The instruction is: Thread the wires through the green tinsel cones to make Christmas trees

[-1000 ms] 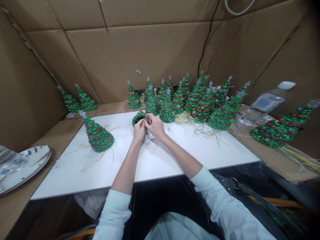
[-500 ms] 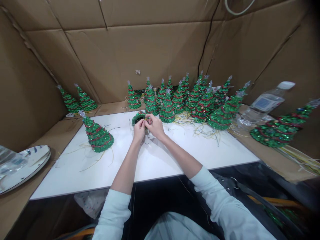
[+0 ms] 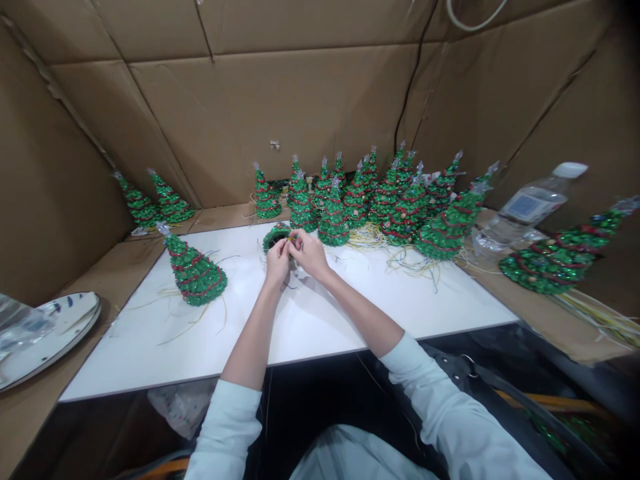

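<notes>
Both hands meet over the white board point(image 3: 345, 293), just in front of a small green tinsel Christmas tree point(image 3: 273, 235) that lies with its dark hollow base toward me. My left hand point(image 3: 277, 262) pinches with thumb and forefinger at the edge of that base. Pressed against it from the right, my right hand point(image 3: 311, 256) has its fingertips closed too. A yellow bit, which looks like thin wire point(image 3: 291, 238), shows between the fingertips; the fingers hide most of it. Another tree point(image 3: 197, 275) with red garland and a clear star stands to the left, loose wires around its base.
Several finished-looking trees point(image 3: 356, 200) crowd the back edge, with tangled yellow and white wires point(image 3: 367, 237) at their feet. A plastic bottle point(image 3: 533, 203) and a leaning tree point(image 3: 560, 260) are at right. On the left lies a white plate point(image 3: 75, 327). Cardboard walls point(image 3: 300, 93) surround the board.
My hands stay at the tree's base with nearly the same pinch; the fingers have shifted only slightly. The view has moved a little.
</notes>
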A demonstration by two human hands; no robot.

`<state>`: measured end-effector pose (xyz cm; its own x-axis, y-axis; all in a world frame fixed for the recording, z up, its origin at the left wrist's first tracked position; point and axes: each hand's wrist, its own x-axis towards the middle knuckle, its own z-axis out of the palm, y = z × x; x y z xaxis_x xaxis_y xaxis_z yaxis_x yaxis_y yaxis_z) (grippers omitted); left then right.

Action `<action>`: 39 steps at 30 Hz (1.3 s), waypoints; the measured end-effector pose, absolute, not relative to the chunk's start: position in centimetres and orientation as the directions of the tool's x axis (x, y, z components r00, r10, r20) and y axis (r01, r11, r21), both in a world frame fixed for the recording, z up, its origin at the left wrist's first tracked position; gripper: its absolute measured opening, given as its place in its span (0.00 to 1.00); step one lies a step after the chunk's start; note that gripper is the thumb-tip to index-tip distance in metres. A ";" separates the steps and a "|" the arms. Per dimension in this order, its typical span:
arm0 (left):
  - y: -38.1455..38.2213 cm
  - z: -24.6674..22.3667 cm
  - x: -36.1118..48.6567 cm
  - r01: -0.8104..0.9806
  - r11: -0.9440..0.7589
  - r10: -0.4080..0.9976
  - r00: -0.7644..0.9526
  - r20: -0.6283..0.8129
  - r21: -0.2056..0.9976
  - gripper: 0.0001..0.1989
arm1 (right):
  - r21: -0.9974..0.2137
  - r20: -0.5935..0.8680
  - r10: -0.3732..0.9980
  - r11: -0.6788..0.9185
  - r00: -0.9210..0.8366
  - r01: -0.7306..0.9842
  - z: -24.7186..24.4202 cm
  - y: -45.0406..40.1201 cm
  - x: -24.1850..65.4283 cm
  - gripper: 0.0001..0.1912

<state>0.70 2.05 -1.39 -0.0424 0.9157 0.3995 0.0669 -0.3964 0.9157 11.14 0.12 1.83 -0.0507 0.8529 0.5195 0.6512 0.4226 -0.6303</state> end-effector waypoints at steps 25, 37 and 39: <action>1.9 -1.0 0.8 0.036 -0.395 0.915 -0.080 0.396 0.918 0.09 | -0.504 0.571 0.818 0.411 -0.064 0.760 1.6 -0.5 11.0 0.16; 2.3 -1.6 0.6 0.059 -0.408 0.910 -0.058 0.411 0.911 0.11 | -0.508 0.519 0.852 0.375 -0.072 0.776 1.8 -0.4 10.9 0.16; 2.2 -1.6 0.7 0.053 -0.405 0.912 -0.054 0.407 0.913 0.11 | -0.513 0.518 0.853 0.374 -0.068 0.773 1.8 -0.4 10.9 0.16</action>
